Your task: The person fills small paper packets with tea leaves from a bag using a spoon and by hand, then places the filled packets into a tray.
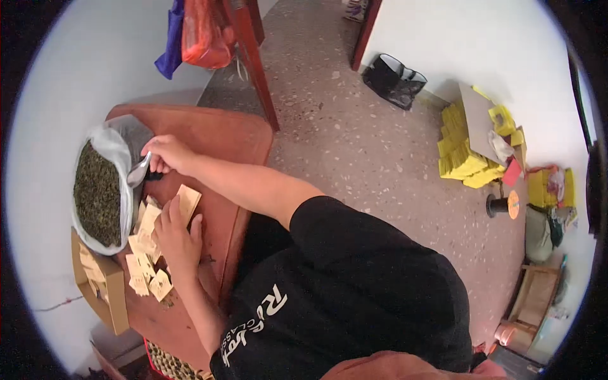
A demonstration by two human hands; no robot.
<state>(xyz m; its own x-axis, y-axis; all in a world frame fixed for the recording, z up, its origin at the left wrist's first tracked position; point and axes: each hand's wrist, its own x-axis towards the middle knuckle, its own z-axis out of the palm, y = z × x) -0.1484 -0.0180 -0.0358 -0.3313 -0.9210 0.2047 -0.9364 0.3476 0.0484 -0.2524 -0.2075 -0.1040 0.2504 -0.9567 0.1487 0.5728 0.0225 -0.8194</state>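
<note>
My right hand (170,154) is closed around the handle of a metal spoon (139,170). The spoon's bowl is at the near edge of a clear plastic bag (128,209), which is rolled open and full of dried dark-green leaf bits (96,199). My left hand (177,239) lies over a heap of small tan paper packets (140,261). One packet (188,201) sticks out between its thumb and fingers, and they appear to grip it. A small dark object (154,177) rests on the table below my right hand.
The reddish-brown table (234,136) stands against the wall. A cardboard box (101,278) holds more packets. Below is a tray of round pieces (168,364). Red and blue bags (206,38) hang behind. Yellow stacks (462,152), a black bag (394,82) and a spool (500,206) stand on the floor.
</note>
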